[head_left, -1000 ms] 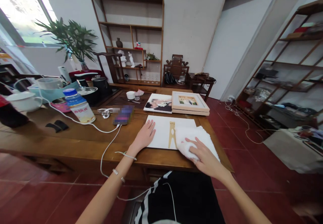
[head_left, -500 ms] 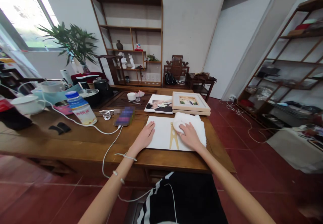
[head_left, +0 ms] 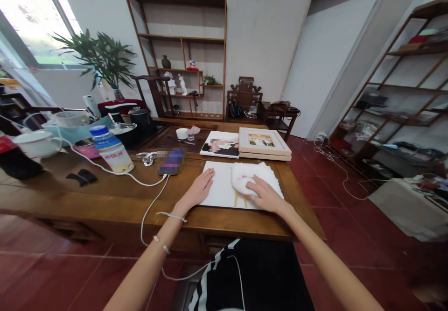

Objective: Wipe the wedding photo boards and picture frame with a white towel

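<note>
A white rectangular panel (head_left: 220, 182), which looks like the back of a picture frame, lies flat at the table's front edge. Over its left edge rests my left hand (head_left: 200, 190), flat with fingers stretched out. My right hand (head_left: 266, 196) grips a bunched part of a fluffy white towel (head_left: 261, 173) and presses it on the panel's right half. Beneath the towel, only the lower legs of a yellowish A-shaped stand (head_left: 237, 201) show. The panel's upper right is hidden by the towel.
Behind the panel lie a photo print (head_left: 220, 144) and stacked light-wood picture frames (head_left: 265, 143). To the left are a phone (head_left: 172, 161) on a white charging cable (head_left: 154, 201), a blue-capped bottle (head_left: 112, 150), black curved pieces (head_left: 82, 177) and a cola bottle (head_left: 17, 159).
My right hand has slid the bunched towel slightly left and towards me, covering the upper part of the stand. My left hand has stayed almost still on the panel's edge.
</note>
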A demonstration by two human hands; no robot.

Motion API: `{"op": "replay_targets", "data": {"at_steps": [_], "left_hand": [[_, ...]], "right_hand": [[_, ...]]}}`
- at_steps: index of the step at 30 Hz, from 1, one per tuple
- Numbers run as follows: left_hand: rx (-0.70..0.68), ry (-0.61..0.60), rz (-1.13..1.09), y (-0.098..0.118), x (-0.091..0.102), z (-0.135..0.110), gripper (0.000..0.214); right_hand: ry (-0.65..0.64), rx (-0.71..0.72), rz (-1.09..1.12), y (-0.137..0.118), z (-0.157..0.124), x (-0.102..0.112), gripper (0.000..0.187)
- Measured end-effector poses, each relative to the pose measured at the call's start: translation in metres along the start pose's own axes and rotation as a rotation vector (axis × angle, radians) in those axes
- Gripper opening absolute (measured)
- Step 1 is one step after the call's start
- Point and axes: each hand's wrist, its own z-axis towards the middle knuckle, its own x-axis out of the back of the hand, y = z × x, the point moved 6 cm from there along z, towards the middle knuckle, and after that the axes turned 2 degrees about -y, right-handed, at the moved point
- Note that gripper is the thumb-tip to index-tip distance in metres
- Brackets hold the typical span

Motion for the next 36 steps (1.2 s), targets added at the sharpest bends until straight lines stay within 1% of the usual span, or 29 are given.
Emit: {"op": "replay_targets", "data": {"at_steps": [2, 4, 6, 7, 9, 12, 15, 17, 19, 21, 24, 26, 29, 32, 34, 36], "left_hand": [[0.006, -0.007, 0.003, 0.0, 0.0, 0.0, 0.041], [0.014, -0.009, -0.003, -0.001, 0.001, 0.0, 0.041], [0.019, -0.007, -0.016, -0.001, 0.0, -0.001, 0.041], [0.02, -0.005, -0.022, -0.001, 0.0, -0.001, 0.041], [0.019, -0.003, -0.027, -0.002, -0.001, 0.0, 0.042], [0.01, -0.005, -0.03, -0.003, -0.003, -0.001, 0.043], [-0.007, 0.005, -0.037, -0.002, -0.003, -0.002, 0.043], [-0.021, 0.007, -0.034, -0.001, -0.002, -0.003, 0.043], [-0.023, 0.001, -0.022, 0.0, -0.002, -0.003, 0.043], [-0.013, -0.013, -0.008, 0.0, -0.002, -0.002, 0.043], [-0.001, -0.028, -0.004, -0.001, -0.003, -0.002, 0.044], [-0.005, -0.018, -0.013, -0.002, -0.004, -0.001, 0.043], [-0.019, 0.006, -0.019, -0.004, -0.004, -0.001, 0.042], [-0.019, 0.006, -0.017, -0.004, -0.005, -0.001, 0.043], [-0.013, -0.002, -0.015, -0.003, -0.005, -0.001, 0.044], [-0.008, -0.009, -0.013, -0.002, -0.004, -0.001, 0.044]], "right_hand": [[0.046, -0.088, -0.03, 0.018, 0.02, 0.002, 0.016], [0.092, -0.146, -0.052, 0.028, 0.036, 0.001, 0.017], [0.119, -0.165, -0.064, 0.028, 0.045, -0.003, 0.016], [0.12, -0.159, -0.067, 0.024, 0.045, -0.006, 0.017], [0.111, -0.119, -0.077, 0.009, 0.039, -0.012, 0.021], [0.069, 0.0, -0.072, -0.031, 0.017, -0.02, 0.027], [0.005, 0.097, -0.032, -0.069, -0.007, -0.021, 0.029], [-0.033, 0.114, -0.012, -0.083, -0.016, -0.019, 0.03], [-0.045, 0.096, -0.011, -0.082, -0.016, -0.017, 0.027], [-0.033, 0.066, -0.023, -0.07, -0.007, -0.016, 0.024], [-0.002, 0.004, -0.065, -0.041, 0.018, -0.015, 0.024], [0.01, -0.048, -0.097, -0.023, 0.038, -0.016, 0.026], [0.014, -0.091, -0.12, -0.009, 0.06, -0.017, 0.027], [0.004, -0.087, -0.126, -0.018, 0.063, -0.022, 0.031], [0.004, -0.044, -0.127, -0.035, 0.051, -0.025, 0.032], [0.011, 0.014, -0.107, -0.056, 0.031, -0.027, 0.032]]}}
